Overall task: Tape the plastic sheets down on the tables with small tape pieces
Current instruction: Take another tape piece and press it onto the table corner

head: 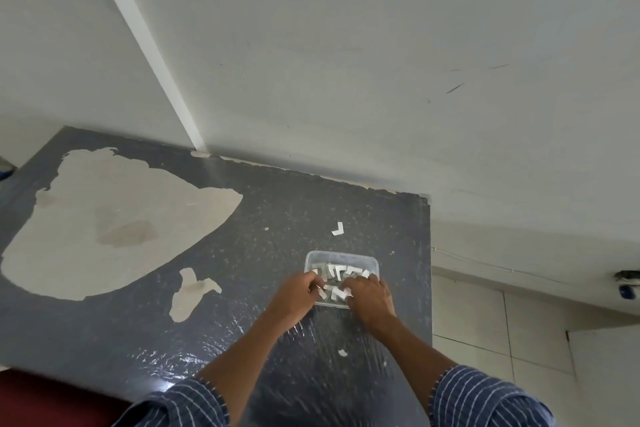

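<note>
Far left: a worn pale patch in the dark surface. The clear plastic sheet lies on top, w/ glossy wrinkles showing near the front edge. Left hand sits at the near-left rim of a clear tub, fingers curled down among the tape pieces; can't tell if it's pinching one or just steadying. An L-shaped bit lies just beyond the tub, and another scrap lies nearer the person. Right hand is over the tub's near-right corner, fingers curled round a white tape piece. Step in hand, prob.: getting one piece out. To do it well: steady the tub w/ one hand and lift a single piece by its edge so others don't tag along. Keep the sticky side off the fingers, then press it flat at the sheet's edge, half on sheet, half on surface. Far right: tiled floor.
</note>
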`<state>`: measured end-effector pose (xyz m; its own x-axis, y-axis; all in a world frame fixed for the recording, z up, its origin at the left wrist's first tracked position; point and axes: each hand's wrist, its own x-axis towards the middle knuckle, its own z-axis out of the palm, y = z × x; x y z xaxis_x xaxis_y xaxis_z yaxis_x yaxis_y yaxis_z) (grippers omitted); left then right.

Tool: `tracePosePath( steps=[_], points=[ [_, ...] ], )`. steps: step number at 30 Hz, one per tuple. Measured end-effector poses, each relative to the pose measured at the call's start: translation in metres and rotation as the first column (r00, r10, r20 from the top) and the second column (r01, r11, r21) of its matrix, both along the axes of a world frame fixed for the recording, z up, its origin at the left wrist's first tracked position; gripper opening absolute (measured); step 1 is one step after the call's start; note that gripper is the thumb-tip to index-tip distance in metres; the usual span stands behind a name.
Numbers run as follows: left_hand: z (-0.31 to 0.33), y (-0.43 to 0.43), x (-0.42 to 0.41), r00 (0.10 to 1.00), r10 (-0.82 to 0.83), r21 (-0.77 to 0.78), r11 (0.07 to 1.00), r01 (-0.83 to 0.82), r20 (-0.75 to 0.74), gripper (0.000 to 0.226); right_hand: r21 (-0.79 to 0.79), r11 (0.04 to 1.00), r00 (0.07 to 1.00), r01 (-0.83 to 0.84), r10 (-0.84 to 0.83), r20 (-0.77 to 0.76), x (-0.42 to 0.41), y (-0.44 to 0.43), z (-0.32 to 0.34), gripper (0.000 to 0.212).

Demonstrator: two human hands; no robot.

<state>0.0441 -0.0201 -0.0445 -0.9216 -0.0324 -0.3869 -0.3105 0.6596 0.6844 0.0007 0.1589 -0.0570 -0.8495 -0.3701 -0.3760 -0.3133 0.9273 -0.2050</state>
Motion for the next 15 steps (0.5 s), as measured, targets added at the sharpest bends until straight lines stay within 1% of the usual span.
tracePosePath(
  steps=[3, 7, 8, 10, 12, 13, 14, 15],
  points=[
    [-0.001, -0.004, -0.002, 1.000, -0.006, 0.013, 1.000, 0.006, 0.008, 0.020, 0.031, 0.999, 1.000, -0.010, 0.011, -0.026, -0.001, -0.002, 0.001, 0.035],
    [0.001, -0.008, -0.004, 1.000, -0.028, 0.008, 1.000, 0.028, 0.004, 0.021, 0.072, 0.997, 0.997, -0.020, 0.025, -0.078, -0.004, -0.003, 0.000, 0.021],
    [0.001, -0.009, -0.004, 0.999, -0.035, 0.007, 0.999, 0.035, 0.000, 0.022, 0.069, 0.997, 0.996, -0.016, 0.022, -0.087, -0.003, -0.003, -0.001, 0.020],
    [0.002, -0.010, -0.004, 0.999, -0.044, 0.009, 0.999, 0.044, 0.007, 0.022, 0.005, 0.999, 0.997, 0.032, -0.032, -0.074, -0.002, 0.000, 0.000, 0.020],
    [0.003, -0.009, -0.007, 0.999, -0.041, 0.024, 0.999, 0.041, 0.023, 0.023, -0.098, 0.985, 0.989, 0.145, -0.147, -0.011, -0.004, 0.001, 0.004, 0.017],
    [0.006, -0.007, -0.008, 0.999, -0.039, 0.035, 0.999, 0.038, 0.030, 0.022, -0.181, 0.953, 0.970, 0.242, -0.235, 0.057, -0.006, 0.001, 0.008, 0.011],
    [0.008, -0.004, -0.010, 0.998, -0.039, 0.053, 0.998, 0.037, 0.040, 0.021, -0.294, 0.886, 0.932, 0.359, -0.321, 0.171, -0.009, 0.001, 0.013, 0.004],
    [0.010, -0.001, -0.013, 0.998, -0.036, 0.082, 0.996, 0.032, 0.048, 0.020, -0.388, 0.791, 0.876, 0.473, -0.374, 0.306, -0.010, -0.001, 0.019, 0.006]
  ],
)
